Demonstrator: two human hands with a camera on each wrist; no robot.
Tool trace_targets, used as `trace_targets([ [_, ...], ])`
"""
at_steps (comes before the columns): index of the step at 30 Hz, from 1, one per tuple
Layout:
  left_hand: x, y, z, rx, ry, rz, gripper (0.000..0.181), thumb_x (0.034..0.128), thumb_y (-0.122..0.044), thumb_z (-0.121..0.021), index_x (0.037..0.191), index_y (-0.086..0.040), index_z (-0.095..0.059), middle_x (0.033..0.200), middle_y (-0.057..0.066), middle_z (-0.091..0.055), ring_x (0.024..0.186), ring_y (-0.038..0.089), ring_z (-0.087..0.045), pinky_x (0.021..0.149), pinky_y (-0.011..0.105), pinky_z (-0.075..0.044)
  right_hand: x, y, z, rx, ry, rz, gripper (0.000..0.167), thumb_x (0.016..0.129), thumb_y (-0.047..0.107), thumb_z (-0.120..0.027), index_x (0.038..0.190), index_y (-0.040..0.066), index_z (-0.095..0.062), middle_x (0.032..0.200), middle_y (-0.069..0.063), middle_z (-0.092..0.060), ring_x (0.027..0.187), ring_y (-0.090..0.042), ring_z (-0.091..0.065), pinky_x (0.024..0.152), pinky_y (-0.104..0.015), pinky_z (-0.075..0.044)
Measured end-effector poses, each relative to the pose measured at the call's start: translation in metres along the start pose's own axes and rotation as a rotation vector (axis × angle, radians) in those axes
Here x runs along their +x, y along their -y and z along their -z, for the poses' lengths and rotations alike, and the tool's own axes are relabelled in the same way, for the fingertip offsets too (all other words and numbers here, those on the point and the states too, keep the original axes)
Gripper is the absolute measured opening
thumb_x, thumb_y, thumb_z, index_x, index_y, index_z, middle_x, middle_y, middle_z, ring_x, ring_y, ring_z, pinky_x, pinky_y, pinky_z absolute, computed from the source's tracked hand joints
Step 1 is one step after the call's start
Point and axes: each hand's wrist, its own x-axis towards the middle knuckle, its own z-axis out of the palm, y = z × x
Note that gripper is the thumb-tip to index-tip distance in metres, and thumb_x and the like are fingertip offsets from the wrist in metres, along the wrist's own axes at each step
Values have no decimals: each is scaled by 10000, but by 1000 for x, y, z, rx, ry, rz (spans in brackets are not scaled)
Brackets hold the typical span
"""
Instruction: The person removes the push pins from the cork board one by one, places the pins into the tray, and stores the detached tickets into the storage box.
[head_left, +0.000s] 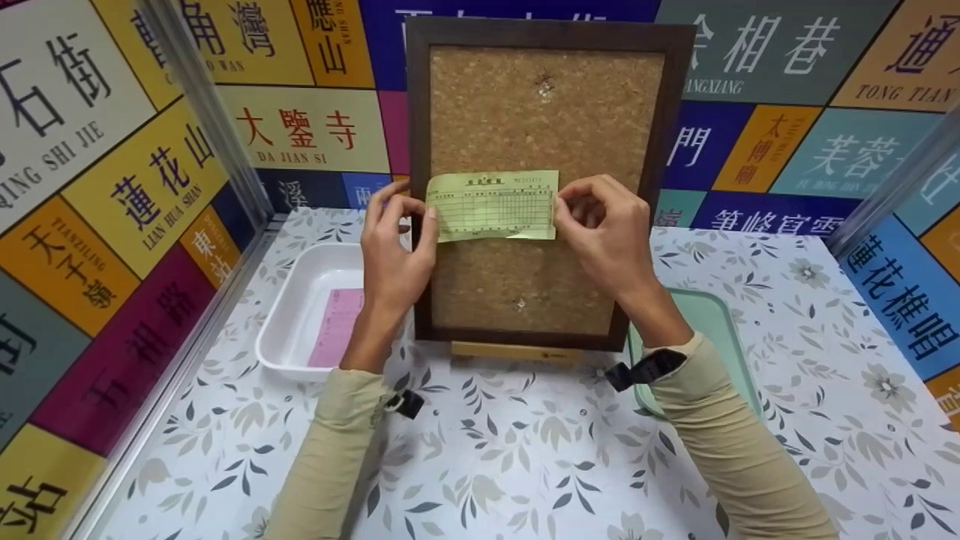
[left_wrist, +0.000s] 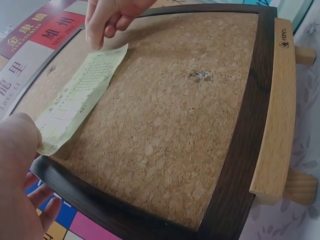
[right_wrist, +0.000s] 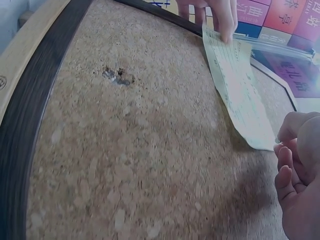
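A pale green receipt slip (head_left: 495, 206) with a printed grid lies across the middle of a cork board (head_left: 540, 285) in a dark frame. At the slip's left end, my left hand (head_left: 397, 240) pinches the edge with the thumb in front; its other fingers are bent beside the frame's left side. My right hand (head_left: 611, 232) pinches the right edge between thumb and forefinger, the remaining fingers curled in. Seen in the left wrist view, the slip (left_wrist: 80, 100) bows slightly. In the right wrist view, its lower corner meets my right fingertips (right_wrist: 285, 142).
The board leans upright on a wooden stand (head_left: 517, 351). To the left sits a white tray (head_left: 274, 330) with a pink slip (head_left: 334, 322) inside. A green tray (head_left: 739, 360) lies partly behind my right forearm. Sign-printed walls (head_left: 315, 131) surround the floral tabletop (head_left: 510, 465).
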Motion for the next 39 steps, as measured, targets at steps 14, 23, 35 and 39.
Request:
trace_targets([
  [14, -5, 10, 10, -24, 15, 68, 170, 1050, -261, -696, 1027, -94, -716, 1437, 77, -631, 1098, 140, -716, 866, 361, -615, -15, -15, 18, -52, 14, 19, 48, 978, 39, -761, 1016, 10, -758, 823, -106, -711, 668, -129, -554, 591, -159, -386],
  [23, -9, 17, 17, -41, 3, 72, 171, 1050, -249, -702, 1022, -80, -706, 1417, 81, -641, 1071, 151, -717, 847, 354, -616, -26, -22, 35, 0, 6, 13, 138, 1029, 168, -747, 1062, 34, -754, 841, -38, -719, 681, -106, -589, 585, -171, -420],
  [35, -11, 23, 22, -37, -1, 81, 179, 1055, -254, -704, 1047, -76, -721, 1379, 39, -652, 1047, 149, -726, 839, 333, -629, -49, -34, 56, 15, -80, -64, 108, 1009, 39, -738, 1086, -35, -728, 867, -102, -704, 689, -74, -566, 591, -172, -407],
  [39, -11, 27, 25, -33, 1, 71, 164, 1049, -225, -710, 1051, -61, -715, 1323, 60, -682, 1024, 159, -743, 828, 335, -638, -54, -27, 64, 9, -100, -80, 115, 1006, 0, -722, 1079, -88, -707, 894, -151, -703, 671, -60, -558, 590, -152, -408],
])
